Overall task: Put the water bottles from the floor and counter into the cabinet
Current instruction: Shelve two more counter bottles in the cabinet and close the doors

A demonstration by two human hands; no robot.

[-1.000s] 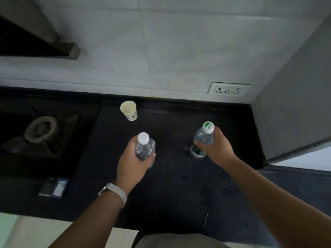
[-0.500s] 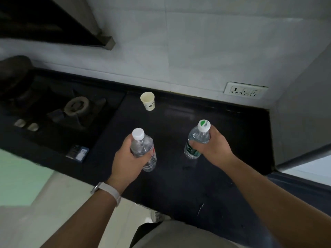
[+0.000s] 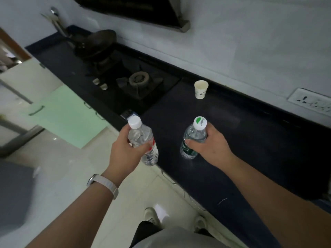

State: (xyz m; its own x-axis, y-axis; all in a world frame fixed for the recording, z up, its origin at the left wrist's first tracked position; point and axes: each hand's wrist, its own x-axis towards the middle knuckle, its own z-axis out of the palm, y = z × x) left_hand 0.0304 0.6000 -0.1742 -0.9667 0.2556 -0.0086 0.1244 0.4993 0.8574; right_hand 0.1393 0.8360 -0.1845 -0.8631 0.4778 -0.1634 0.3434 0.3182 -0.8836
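We see a white paper cup (image 3: 201, 89) standing upright at centre right, just beside a black gas hob (image 3: 161, 86). A dark pan (image 3: 96, 42) sits on the hob's far burner at upper left, below a range hood (image 3: 143, 11) at the top edge. Two silver knobs (image 3: 100, 84) line the hob's front. At the right edge we find a white wall socket (image 3: 310, 101).

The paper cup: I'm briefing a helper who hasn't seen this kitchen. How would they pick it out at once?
Find the black counter under the white wall. To the right of the gas hob, near the back edge, stands the paper cup. It alone is pale and open-topped; the white-capped bottle and green-capped bottle are clear and sealed.
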